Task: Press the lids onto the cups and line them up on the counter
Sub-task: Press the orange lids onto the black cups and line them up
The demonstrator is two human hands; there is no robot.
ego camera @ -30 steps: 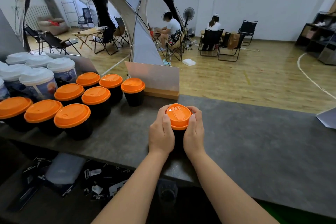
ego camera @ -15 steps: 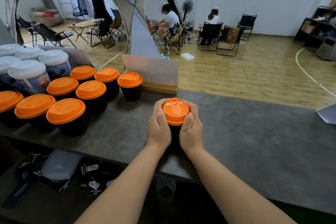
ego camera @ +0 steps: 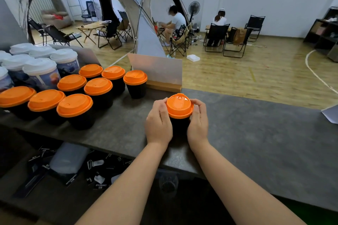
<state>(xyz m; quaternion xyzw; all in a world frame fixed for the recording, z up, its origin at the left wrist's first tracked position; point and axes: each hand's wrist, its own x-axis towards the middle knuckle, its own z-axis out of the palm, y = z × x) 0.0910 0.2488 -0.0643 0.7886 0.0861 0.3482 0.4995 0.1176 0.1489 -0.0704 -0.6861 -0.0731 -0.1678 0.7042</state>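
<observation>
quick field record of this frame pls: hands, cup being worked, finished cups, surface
left hand: grips the black paper cup from its left side
right hand: grips the same cup from its right
lid: orange plastic lid on that cup, seating unclear
finished cups: eight orange-lidded black cups grouped to the left
other cups: white-lidded printed cups behind them
surface: grey stone-look counter

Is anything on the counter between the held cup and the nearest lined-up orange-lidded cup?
Nothing visible: bare counter lies between the held cup and the nearest lidded cup.
</observation>
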